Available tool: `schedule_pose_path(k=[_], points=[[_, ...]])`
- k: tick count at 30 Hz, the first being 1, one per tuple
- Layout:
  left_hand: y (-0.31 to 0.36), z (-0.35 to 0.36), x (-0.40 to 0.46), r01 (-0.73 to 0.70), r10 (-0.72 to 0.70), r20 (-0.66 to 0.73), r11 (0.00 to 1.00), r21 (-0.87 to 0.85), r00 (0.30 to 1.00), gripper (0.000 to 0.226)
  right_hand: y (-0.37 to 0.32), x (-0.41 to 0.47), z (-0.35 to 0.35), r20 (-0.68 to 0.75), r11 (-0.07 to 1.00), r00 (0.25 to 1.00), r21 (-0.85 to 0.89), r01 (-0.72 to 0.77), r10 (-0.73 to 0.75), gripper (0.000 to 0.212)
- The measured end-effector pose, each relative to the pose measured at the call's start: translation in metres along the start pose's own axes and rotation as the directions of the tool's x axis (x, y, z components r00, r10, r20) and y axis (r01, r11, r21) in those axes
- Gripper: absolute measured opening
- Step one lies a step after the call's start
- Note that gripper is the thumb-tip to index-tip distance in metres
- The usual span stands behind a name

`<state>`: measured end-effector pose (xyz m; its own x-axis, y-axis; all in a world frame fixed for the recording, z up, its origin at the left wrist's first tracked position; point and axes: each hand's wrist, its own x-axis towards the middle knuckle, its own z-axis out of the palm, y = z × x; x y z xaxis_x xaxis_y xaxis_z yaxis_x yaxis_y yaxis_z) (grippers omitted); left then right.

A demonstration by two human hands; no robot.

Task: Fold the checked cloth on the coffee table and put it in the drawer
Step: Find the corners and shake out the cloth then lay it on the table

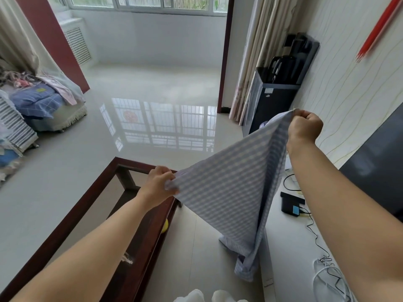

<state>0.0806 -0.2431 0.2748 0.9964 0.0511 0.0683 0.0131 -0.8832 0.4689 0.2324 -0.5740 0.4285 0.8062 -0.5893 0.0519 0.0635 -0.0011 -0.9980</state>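
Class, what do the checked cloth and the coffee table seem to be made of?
Checked cloth: thin woven fabric, probably cotton, matte; it drapes in soft folds. Coffee table: dark red-brown glossy wood frame with what looks like a glass top; the floor shows through.

The checked cloth (229,188) at centre right is thin, matt woven fabric. The desk (72,214) at lower left has a glossy dark wood frame. The floor (152,101) tiles are mirror-glossy.
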Motion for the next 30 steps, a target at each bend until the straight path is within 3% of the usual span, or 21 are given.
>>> schedule_pose_path(k=[2,4,6,8,11,13,16,19,25,30], points=[[0.002,0.001,-0.006,-0.103,0.128,-0.075,0.957,0.272,0.989,0.034,0.002,0.003,-0.002,-0.009,1.000,1.000,0.001,-0.014,0.014,0.024],[0.002,0.006,-0.011,-0.248,0.359,-0.123,0.817,0.520,0.925,0.031,0.004,0.005,-0.004,-0.017,0.999,0.999,0.016,-0.036,0.036,0.025],[0.004,0.011,-0.016,-0.364,0.543,-0.096,0.673,0.644,0.834,0.033,0.005,0.006,-0.005,-0.024,0.998,0.998,0.025,-0.051,0.052,0.027],[0.007,0.014,-0.019,-0.448,0.621,-0.048,0.614,0.650,0.782,0.033,0.006,0.007,-0.006,-0.028,0.998,0.998,0.033,-0.061,0.062,0.030],[0.017,0.015,-0.018,-0.459,0.535,-0.003,0.729,0.507,0.845,0.032,0.010,0.007,-0.007,-0.024,0.997,0.997,0.032,-0.072,0.072,0.031],[0.021,0.016,-0.016,-0.405,0.419,0.044,0.839,0.363,0.907,0.020,0.011,0.006,-0.008,-0.023,0.997,0.997,0.029,-0.076,0.077,0.031],[0.023,0.027,-0.012,-0.260,0.247,0.089,0.945,0.197,0.965,0.013,0.014,0.006,-0.010,-0.021,0.997,0.997,0.020,-0.076,0.077,0.029],[0.026,0.036,-0.009,-0.073,0.070,0.036,0.994,0.078,0.997,0.018,0.015,0.006,-0.011,-0.016,0.997,0.997,0.019,-0.077,0.077,0.028],[0.037,0.047,-0.006,0.134,-0.127,-0.056,0.981,0.140,0.990,0.026,0.017,0.007,-0.009,-0.026,0.998,0.998,0.012,-0.061,0.061,0.023],[0.041,0.054,-0.009,0.045,-0.021,-0.073,0.940,0.337,0.997,0.021,0.019,0.008,-0.009,-0.024,0.998,0.998,0.017,-0.053,0.054,0.021]])
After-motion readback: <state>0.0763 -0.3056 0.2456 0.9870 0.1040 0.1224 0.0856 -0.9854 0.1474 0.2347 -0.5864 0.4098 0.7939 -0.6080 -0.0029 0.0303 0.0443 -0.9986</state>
